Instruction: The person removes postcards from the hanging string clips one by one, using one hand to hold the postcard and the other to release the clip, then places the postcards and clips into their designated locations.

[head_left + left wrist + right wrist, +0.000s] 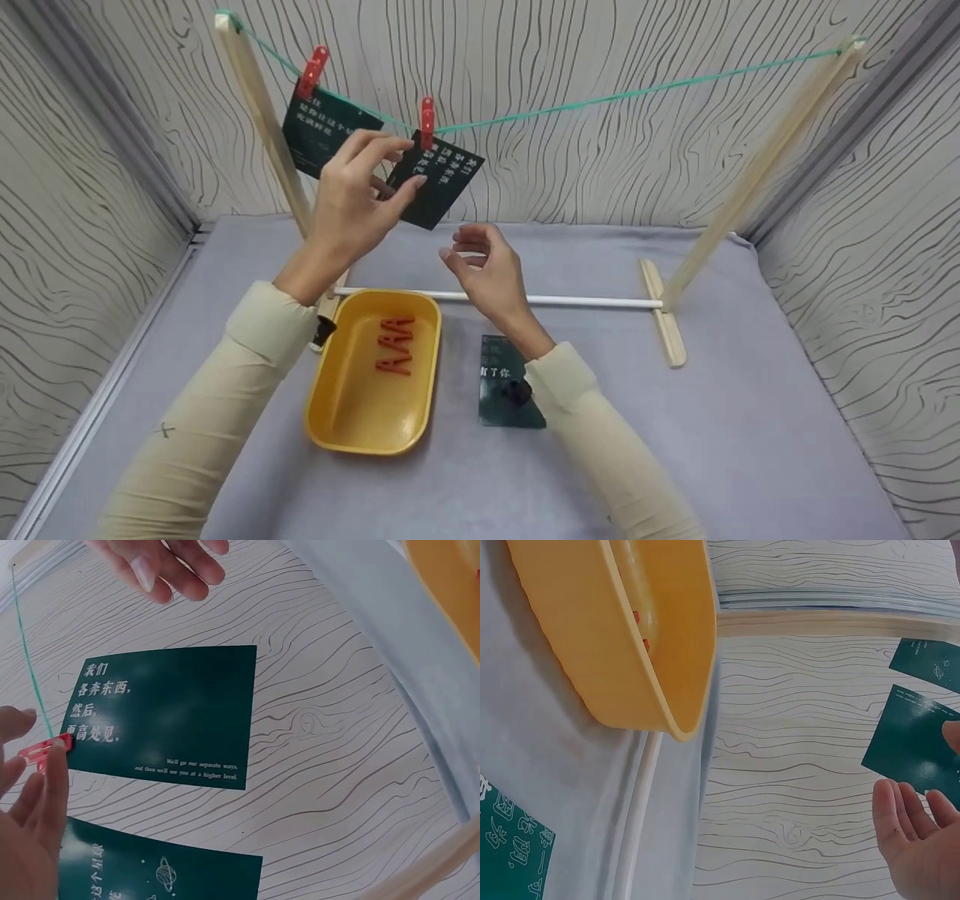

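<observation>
A dark green card (pixel 442 191) with white writing hangs tilted from a green string (pixel 637 94), held by a red clothespin (pixel 427 124). My left hand (pixel 356 191) is beside this card's left edge, thumb and fingers spread apart; in the left wrist view its fingers are close to the clothespin (pixel 46 750), and whether they touch it I cannot tell. Below the card, my right hand (pixel 491 270) hovers with loosely bent fingers and holds nothing. To the left, a second green card (pixel 319 127) hangs under another red clothespin (pixel 313 71), partly covered by the left hand.
A yellow tray (pixel 360 427) on the cloth contains red clothespins (pixel 394 346). Under the right forearm lies another green card (pixel 502 412). Wooden posts (pixel 262 112) at both sides carry the string, and a white rod (pixel 592 301) joins their feet.
</observation>
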Demonstrator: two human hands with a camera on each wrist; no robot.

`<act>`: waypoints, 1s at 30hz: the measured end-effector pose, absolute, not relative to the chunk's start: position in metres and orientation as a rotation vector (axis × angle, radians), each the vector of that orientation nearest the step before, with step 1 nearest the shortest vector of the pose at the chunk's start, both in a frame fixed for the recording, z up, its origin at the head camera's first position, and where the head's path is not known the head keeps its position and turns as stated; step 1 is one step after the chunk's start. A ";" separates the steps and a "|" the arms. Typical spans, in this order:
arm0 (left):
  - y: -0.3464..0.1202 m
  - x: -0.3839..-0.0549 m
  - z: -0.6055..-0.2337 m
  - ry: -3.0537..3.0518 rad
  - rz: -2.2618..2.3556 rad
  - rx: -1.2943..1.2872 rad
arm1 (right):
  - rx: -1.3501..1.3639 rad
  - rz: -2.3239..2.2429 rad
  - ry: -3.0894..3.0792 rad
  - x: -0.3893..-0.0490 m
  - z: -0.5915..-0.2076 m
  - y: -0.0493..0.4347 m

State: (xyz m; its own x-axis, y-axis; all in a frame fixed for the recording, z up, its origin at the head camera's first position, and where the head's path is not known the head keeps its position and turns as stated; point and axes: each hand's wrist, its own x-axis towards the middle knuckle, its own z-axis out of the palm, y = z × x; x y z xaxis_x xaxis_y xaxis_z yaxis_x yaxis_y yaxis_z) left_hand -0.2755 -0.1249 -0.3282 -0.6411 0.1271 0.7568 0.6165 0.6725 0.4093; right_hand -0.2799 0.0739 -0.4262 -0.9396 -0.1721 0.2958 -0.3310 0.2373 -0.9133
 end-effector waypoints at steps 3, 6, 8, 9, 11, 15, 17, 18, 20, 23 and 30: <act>-0.124 -0.277 -0.326 -2.152 -0.872 -0.578 | 0.482 1.774 -2.359 -0.281 -0.426 0.073; -0.121 -0.277 -0.324 -2.147 -0.865 -0.574 | 0.480 1.747 -2.355 -0.282 -0.425 0.071; -0.120 -0.277 -0.321 -2.146 -0.867 -0.567 | 0.477 1.742 -2.347 -0.282 -0.425 0.071; -0.119 -0.277 -0.320 -2.146 -0.865 -0.564 | 0.477 1.748 -2.339 -0.282 -0.425 0.070; -0.117 -0.278 -0.317 -2.143 -0.848 -0.560 | 0.473 1.764 -2.329 -0.282 -0.426 0.070; -0.115 -0.281 -0.311 -2.125 -0.784 -0.564 | 0.468 1.793 -2.328 -0.281 -0.426 0.069; -0.115 -0.283 -0.307 -2.118 -0.753 -0.572 | 0.465 1.796 -2.330 -0.281 -0.426 0.069; -0.115 -0.284 -0.306 -2.119 -0.739 -0.578 | 0.463 1.797 -2.328 -0.282 -0.426 0.069; -0.114 -0.285 -0.302 -2.134 -0.716 -0.586 | 0.470 1.820 -2.304 -0.283 -0.425 0.068; -0.114 -0.287 -0.298 -2.186 -0.684 -0.585 | 0.482 1.870 -2.258 -0.286 -0.425 0.067; -0.117 -0.289 -0.282 -2.312 -0.607 -0.570 | 0.467 1.958 -2.220 -0.290 -0.425 0.064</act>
